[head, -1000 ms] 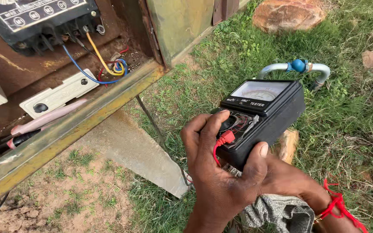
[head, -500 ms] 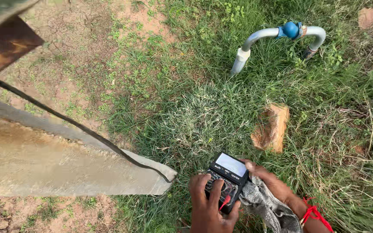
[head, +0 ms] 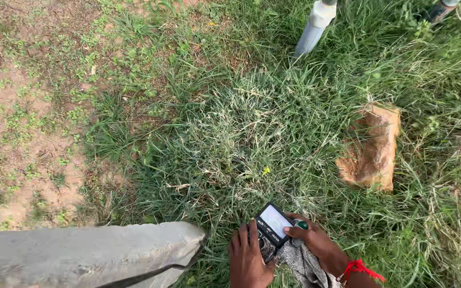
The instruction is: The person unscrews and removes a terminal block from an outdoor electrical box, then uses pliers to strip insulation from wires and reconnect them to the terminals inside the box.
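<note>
Seen from the head camera, a black handheld meter [head: 273, 228] sits low in the frame, just above the grass [head: 252, 128]. Its long axis runs diagonally, the pale dial window toward the upper left and tilted up at the camera. The left hand [head: 247, 261] comes up from the bottom edge, fingers wrapped on the meter's left side. The right hand [head: 316, 242], a red thread [head: 359, 268] at its wrist, clasps the right edge with a grey cloth [head: 301, 264] beneath. A concrete slab [head: 81, 253] lies to the left, a brown stone [head: 372, 149] farther right, and a grey pipe [head: 315, 28] stands at the top.
</note>
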